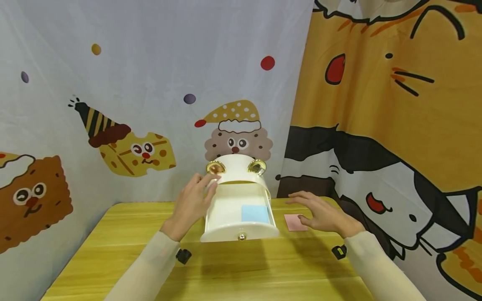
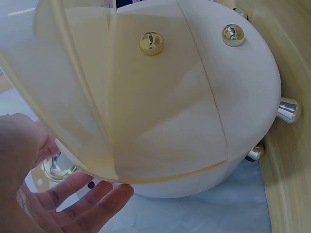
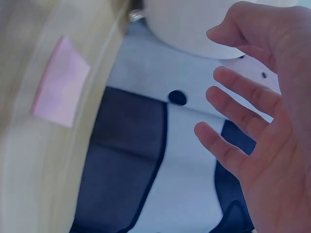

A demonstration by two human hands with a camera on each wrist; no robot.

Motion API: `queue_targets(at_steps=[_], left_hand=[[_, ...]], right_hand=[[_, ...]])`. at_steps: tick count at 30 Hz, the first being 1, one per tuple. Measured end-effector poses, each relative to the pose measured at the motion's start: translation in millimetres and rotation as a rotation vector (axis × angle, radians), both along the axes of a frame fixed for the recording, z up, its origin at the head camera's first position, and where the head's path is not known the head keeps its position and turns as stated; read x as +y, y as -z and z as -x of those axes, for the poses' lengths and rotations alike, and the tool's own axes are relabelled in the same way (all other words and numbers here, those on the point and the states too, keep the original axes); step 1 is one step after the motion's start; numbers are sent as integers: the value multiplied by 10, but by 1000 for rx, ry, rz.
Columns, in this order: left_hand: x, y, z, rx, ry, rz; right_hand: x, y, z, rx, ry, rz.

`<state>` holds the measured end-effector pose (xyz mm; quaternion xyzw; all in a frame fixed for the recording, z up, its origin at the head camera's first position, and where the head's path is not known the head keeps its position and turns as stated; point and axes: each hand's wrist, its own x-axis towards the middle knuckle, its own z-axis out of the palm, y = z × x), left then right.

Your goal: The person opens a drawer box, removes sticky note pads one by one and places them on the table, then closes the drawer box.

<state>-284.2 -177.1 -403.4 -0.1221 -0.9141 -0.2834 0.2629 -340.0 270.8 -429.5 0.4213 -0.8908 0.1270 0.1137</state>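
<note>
A white rounded cabinet (image 1: 235, 166) with gold ring ornaments on top stands at the back of the table, its top drawer (image 1: 226, 209) pulled out. In the drawer's right front part lies a blue sticky-note pad (image 1: 255, 213). My left hand (image 1: 192, 205) is beside the drawer's left side, fingers relaxed; in the left wrist view its fingertips (image 2: 124, 191) are right at the cabinet's curved edge. To the right, my right hand (image 1: 321, 212) hovers with loosely spread fingers and holds nothing. A pink sticky-note pad (image 1: 293, 223) lies on the table, partly behind the right thumb.
The yellow wooden table (image 1: 233, 271) reaches back to a printed cloth backdrop (image 1: 150, 83). Gold knobs stick out from the front, including the drawer knob (image 1: 242, 236). In the left wrist view, a metallic leg (image 2: 289, 110) holds the cabinet off the tabletop.
</note>
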Motion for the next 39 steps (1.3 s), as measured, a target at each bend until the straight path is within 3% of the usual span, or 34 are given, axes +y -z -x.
queue_targets(at_steps=[8, 15, 30, 39], left_hand=[[15, -19, 0, -10, -8, 12], [20, -30, -18, -23, -11, 16], [22, -32, -2, -27, 2, 10], [23, -35, -8, -20, -2, 11]], right_hand=[[-155, -225, -127, 114, -112, 45], [-287, -490, -294, 160, -129, 34], [-603, -795, -397, 127, -233, 24], [-799, -957, -420, 72, -241, -43]])
